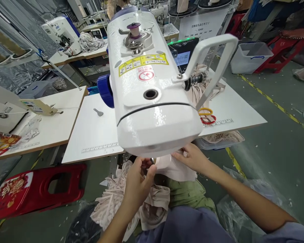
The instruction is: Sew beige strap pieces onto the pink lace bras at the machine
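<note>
A white sewing machine (152,128) fills the middle of the view, and its head hides the needle area. Just below it, my right hand (192,158) pinches the edge of a pale pink garment piece (178,168). My left hand (140,182) is at the left end of that cloth with its fingers curled. A small dark, shiny thing (152,161) shows at its fingertips, too small to name. On my lap and to the left lies a heap of pale pink garments with straps (114,199).
Yellow- and red-handled scissors (207,118) lie on the white table (243,108), beside more pink garments (200,87). A red stool (40,189) stands at left. A clear plastic bin (223,139) sits under the table's right side. Plastic bags (250,199) lie at lower right.
</note>
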Action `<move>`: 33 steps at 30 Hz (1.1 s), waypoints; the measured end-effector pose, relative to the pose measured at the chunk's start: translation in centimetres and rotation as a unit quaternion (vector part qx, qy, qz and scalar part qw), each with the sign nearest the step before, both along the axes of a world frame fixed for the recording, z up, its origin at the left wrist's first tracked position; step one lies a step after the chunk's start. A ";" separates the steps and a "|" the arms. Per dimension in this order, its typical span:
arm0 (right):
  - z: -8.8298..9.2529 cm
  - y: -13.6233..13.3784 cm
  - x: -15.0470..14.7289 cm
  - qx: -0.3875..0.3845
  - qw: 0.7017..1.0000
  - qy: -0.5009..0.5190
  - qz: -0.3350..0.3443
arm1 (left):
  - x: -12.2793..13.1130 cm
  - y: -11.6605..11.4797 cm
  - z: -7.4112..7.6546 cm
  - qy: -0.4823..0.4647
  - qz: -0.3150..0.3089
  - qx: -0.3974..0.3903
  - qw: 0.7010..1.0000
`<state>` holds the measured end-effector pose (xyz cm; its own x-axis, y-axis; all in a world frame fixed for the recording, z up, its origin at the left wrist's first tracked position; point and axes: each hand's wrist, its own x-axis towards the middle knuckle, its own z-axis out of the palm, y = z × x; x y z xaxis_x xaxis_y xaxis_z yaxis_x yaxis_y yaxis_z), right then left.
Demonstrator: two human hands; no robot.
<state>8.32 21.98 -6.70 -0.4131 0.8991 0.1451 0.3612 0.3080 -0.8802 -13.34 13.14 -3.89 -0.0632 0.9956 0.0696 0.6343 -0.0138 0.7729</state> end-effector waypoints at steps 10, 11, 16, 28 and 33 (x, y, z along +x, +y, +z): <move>1.3 -8.1 -0.9 -0.155 0.966 0.078 0.192 | -1.7 -0.8 0.5 -0.243 -0.149 -0.202 0.937; 0.8 -8.3 -1.9 -0.172 0.959 0.098 0.205 | -2.2 -1.3 0.7 -0.240 -0.120 -0.191 0.944; -2.1 -7.0 -8.4 -0.268 0.920 0.223 0.179 | -4.9 -2.2 3.2 -0.115 -0.070 -0.156 0.979; -6.9 -7.4 -7.4 -0.076 0.990 0.115 -0.017 | -1.1 -1.9 -5.4 -0.208 0.089 -0.137 0.964; -6.8 -7.4 -4.6 0.110 0.993 0.012 0.046 | 0.7 -2.4 -6.8 -0.252 0.106 -0.128 0.953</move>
<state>3.76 14.55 -13.45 -0.4868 0.8027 0.3445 0.3018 0.5246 -0.7960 -12.59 10.72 -10.74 -0.2255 0.9373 -0.2657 0.1484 0.3026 0.9415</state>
